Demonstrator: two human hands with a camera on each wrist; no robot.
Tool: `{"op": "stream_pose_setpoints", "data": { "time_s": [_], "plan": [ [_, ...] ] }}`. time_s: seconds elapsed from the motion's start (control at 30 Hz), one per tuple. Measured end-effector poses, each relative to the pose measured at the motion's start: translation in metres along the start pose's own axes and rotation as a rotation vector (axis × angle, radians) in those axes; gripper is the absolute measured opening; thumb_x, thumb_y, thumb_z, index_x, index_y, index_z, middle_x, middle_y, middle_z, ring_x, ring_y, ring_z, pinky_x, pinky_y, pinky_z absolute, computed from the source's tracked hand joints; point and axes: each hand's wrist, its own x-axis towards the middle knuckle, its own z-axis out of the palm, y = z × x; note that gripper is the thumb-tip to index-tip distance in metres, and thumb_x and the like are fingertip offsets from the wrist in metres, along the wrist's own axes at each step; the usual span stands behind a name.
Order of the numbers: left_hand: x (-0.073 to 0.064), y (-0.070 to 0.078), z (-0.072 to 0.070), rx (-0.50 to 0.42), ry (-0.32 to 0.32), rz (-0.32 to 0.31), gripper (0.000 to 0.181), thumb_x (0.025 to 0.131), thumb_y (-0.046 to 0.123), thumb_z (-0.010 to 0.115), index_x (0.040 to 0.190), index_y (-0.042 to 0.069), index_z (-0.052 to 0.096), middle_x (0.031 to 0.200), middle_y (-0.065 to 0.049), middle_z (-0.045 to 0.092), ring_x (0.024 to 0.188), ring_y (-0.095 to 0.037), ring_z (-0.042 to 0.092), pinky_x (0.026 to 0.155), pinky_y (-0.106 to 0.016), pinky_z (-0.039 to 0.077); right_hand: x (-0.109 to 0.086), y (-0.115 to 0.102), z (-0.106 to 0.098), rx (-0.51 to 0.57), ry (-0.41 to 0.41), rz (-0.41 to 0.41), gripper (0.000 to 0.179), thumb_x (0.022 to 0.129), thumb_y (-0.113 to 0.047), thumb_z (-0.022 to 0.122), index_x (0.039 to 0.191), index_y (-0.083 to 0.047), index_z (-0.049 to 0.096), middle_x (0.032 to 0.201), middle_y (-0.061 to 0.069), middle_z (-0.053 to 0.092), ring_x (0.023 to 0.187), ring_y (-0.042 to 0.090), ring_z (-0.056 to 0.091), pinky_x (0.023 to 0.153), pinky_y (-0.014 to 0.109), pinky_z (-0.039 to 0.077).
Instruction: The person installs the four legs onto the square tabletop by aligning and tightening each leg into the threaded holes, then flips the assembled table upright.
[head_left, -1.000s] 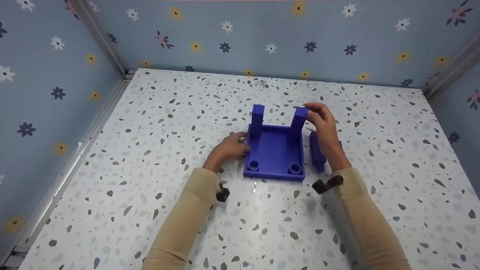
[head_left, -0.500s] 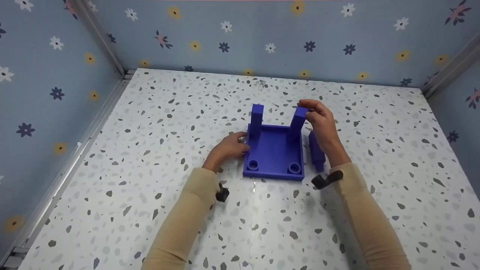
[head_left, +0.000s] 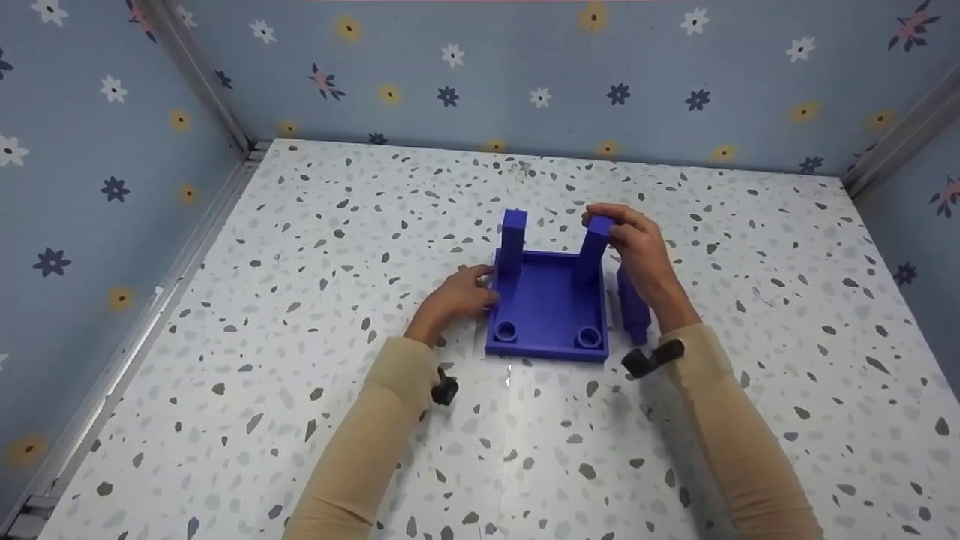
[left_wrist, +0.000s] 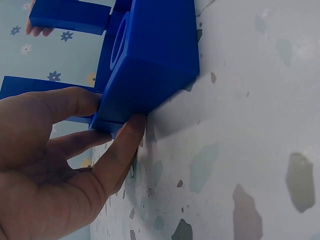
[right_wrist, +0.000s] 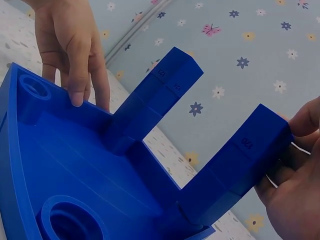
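Observation:
A blue-purple square tabletop [head_left: 551, 304] with a raised rim lies on the table, its underside up. Two square-section legs rise from its far corners, a left leg [head_left: 512, 244] and a right leg [head_left: 595, 251]. Round sockets [right_wrist: 72, 220] show at the near corners. My left hand [head_left: 459, 294] pinches the left side wall, thumb over the rim and fingers outside, as the left wrist view shows. Around the upper part of the right leg, my right hand [head_left: 641, 247] has its thumb and fingers. That leg leans slightly rightward in the head view.
A loose leg [head_left: 634, 307] lies beside the tabletop's right wall, partly hidden under my right hand and wrist. The speckled white table [head_left: 360, 225] extends around. Flower-patterned panels [head_left: 555, 67] stand at the back and sides.
My right hand has shifted slightly left, its fingers reaching further behind the top of the right leg. That leg's top has tipped a little leftward. The left hand stays put.

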Motion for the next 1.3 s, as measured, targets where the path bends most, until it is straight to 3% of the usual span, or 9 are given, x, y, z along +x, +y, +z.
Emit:
{"op": "stream_pose_setpoints", "data": {
  "time_s": [0.27,0.53,0.8,1.13,1.3],
  "plan": [
    [0.0023,-0.0011,-0.0003,0.006,-0.003,0.001,0.065,0.086,0.017,0.057,0.147,0.010,0.037,0.134,-0.015,0.053,0.115,-0.027,0.051,0.104,-0.041,0.040,-0.0015,-0.0006,0.0016,0.040,0.024,-0.005,0.042,0.087,0.008,0.033,0.125,0.014,0.051,0.109,0.007,0.065,0.107,0.017,0.059,0.087,0.024,0.048],
    [0.0017,-0.0012,0.0000,0.020,-0.001,0.001,0.064,0.086,0.018,0.057,0.147,0.010,0.038,0.136,-0.015,0.052,0.117,-0.027,0.050,0.105,-0.041,0.039,-0.0042,0.0003,0.0018,0.036,0.036,-0.015,0.038,0.090,0.007,0.038,0.126,0.014,0.051,0.122,0.026,0.056,0.105,0.016,0.059,0.086,0.023,0.048],
    [0.0011,-0.0018,0.0004,0.016,0.004,0.009,0.065,0.085,0.018,0.057,0.147,0.011,0.038,0.131,-0.015,0.055,0.115,-0.027,0.052,0.104,-0.041,0.040,-0.0068,0.0003,0.0020,0.006,0.035,-0.030,0.036,0.091,0.005,0.045,0.126,0.013,0.049,0.111,0.002,0.064,0.104,0.013,0.057,0.087,0.022,0.047],
    [0.0017,-0.0014,0.0000,-0.003,-0.001,0.013,0.066,0.084,0.016,0.056,0.148,0.010,0.036,0.133,-0.015,0.054,0.114,-0.027,0.051,0.103,-0.040,0.041,-0.0069,0.0038,-0.0005,-0.069,0.073,-0.015,0.035,0.092,0.000,0.053,0.125,0.008,0.052,0.107,0.003,0.058,0.096,0.014,0.055,0.088,0.033,0.044],
    [0.0018,-0.0016,-0.0003,0.001,-0.003,0.006,0.066,0.085,0.016,0.055,0.148,0.010,0.036,0.133,-0.015,0.054,0.113,-0.027,0.052,0.102,-0.040,0.041,-0.0074,0.0041,0.0000,-0.125,0.099,-0.013,0.036,0.091,-0.003,0.056,0.125,0.007,0.052,0.109,0.004,0.057,0.100,0.017,0.053,0.088,0.027,0.044]
  ]
}}
